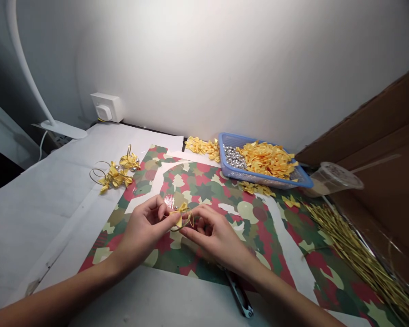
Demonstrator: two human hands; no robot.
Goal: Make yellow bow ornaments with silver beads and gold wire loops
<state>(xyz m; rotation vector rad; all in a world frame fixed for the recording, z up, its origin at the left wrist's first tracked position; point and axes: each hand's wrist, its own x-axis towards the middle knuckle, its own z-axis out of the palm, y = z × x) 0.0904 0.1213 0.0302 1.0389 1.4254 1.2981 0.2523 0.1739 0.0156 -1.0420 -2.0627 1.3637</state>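
Far left, white lamp (26, 68), neck curved. Next, on white paper, a cluster of yellow bows with wire rings (115, 176), heaped loosely.

Centre, above the patterned sheet (204, 188): left hand (145, 222), thumb and index finger pinched narrow on a yellow bow (181, 209). Bow at the very fingertips, partly covered by the thumb, in the gap between both hands. Attached at the bow, a wire loop (191, 220), curving out below and to the right. Right hand (214, 228) close against it, thumb and index finger nearly closed on the loop, fingertips right beside the bow.

Below the right forearm, a metal tool (240, 295), partly hidden; kind unclear. Beyond, blue basket (227, 171) with silver beads (234, 158) and loose bows (267, 160). Far right, clear cup (341, 176), then a bundle of thin stalks (351, 245).
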